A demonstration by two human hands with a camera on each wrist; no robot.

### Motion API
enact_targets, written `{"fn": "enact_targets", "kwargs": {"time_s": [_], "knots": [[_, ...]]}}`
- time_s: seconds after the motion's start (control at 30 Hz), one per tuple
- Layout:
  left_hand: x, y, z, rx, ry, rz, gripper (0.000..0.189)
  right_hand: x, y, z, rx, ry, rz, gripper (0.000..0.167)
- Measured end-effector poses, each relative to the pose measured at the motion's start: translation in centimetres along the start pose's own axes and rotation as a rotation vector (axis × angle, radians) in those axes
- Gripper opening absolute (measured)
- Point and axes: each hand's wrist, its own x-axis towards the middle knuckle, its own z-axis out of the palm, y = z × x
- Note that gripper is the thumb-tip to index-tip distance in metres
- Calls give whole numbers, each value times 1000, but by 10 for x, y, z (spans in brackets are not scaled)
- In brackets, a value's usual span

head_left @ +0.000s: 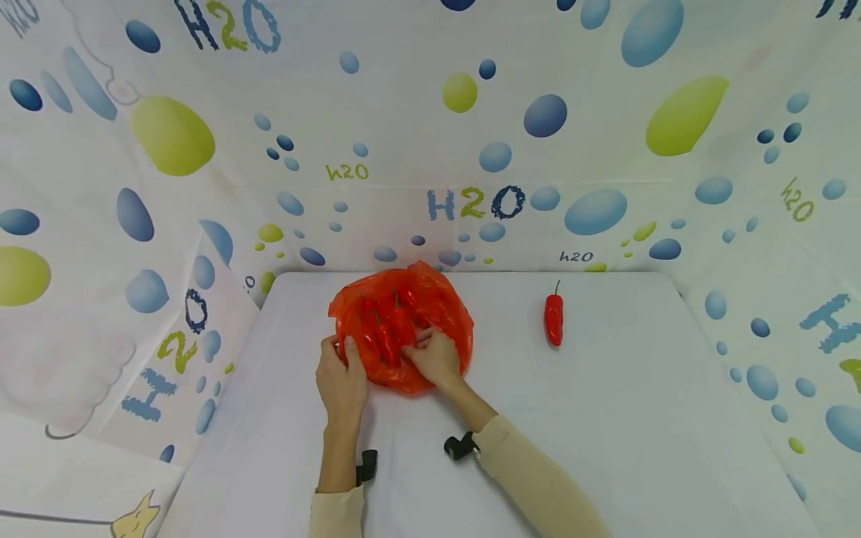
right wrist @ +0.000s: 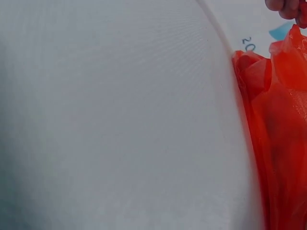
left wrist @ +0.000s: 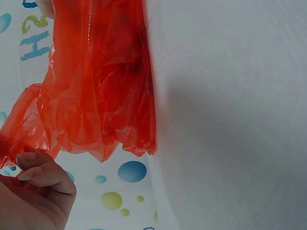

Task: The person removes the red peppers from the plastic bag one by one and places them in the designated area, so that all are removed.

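Observation:
An orange-red plastic bag [head_left: 454, 321] lies with its mouth wide, and several red peppers [head_left: 380, 336] show inside. My left hand [head_left: 341, 377] pinches the bag's rim on its left side; the left wrist view shows the curled fingers [left wrist: 45, 172] on the thin plastic. Inside the mouth, my right hand [head_left: 437, 360] grips the lower end of a red pepper [head_left: 402, 321] between thumb and fingers. Part of those fingers is hidden behind the peppers and plastic. In the right wrist view, the bag [right wrist: 283, 129] stands along the right edge.
A single red pepper [head_left: 554, 321] with its stem pointing away lies on the white table [head_left: 605, 418], right of the bag. Behind and at both sides rise white sheets [head_left: 403, 112] printed with blue and green drops. Small black cameras sit on both wrists.

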Motion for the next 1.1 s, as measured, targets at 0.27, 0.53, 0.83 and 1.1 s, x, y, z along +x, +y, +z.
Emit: {"fn": "enact_targets", "kwargs": {"time_s": [0.27,0.53,0.83,1.1], "knots": [[-1,-1,1,10,7,12,44,-2,0,-4,64,4,-6,36],[-2,0,0,6,3,20,44,-3,0,-7,95,10,3,35],[-2,1,-1,2,-2,7,45,-8,-4,-13,122,36,10,34],[-2,2,-1,7,1,9,45,-8,-5,-18,148,45,-2,34]]}}
